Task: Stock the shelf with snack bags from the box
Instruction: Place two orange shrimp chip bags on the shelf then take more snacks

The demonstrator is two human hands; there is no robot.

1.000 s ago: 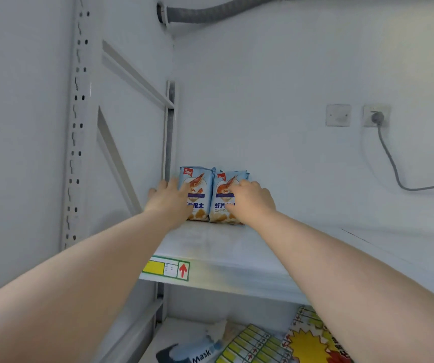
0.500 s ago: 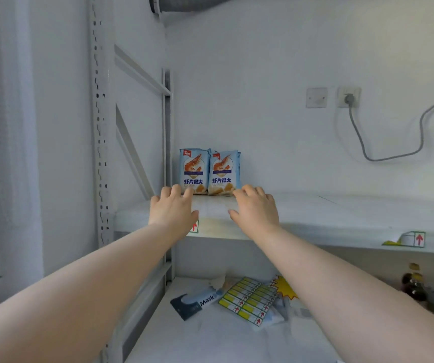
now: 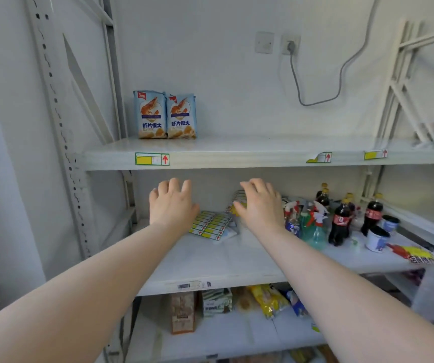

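Two glossy, pillow-shaped bags stand upright, touching, far left on the smooth white metal shelf. Below, left hand and right hand hover, fingers loosely spread, holding nothing.

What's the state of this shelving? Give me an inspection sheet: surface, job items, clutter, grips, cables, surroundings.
Surface: top shelf white, mostly bare, with price tags on its front edge.
Job's things: left snack bag and right snack bag stand upright side by side at the top shelf's left end; box not in view.
Clutter: label sheets, spray bottles, cola bottles and tubs on the middle shelf.
Grips: left grip and right grip are bare hands, open, holding nothing, below the top shelf.
Cables: grey cable plugged into wall socket, looping down the wall.
Surroundings: white wall, perforated metal upright.
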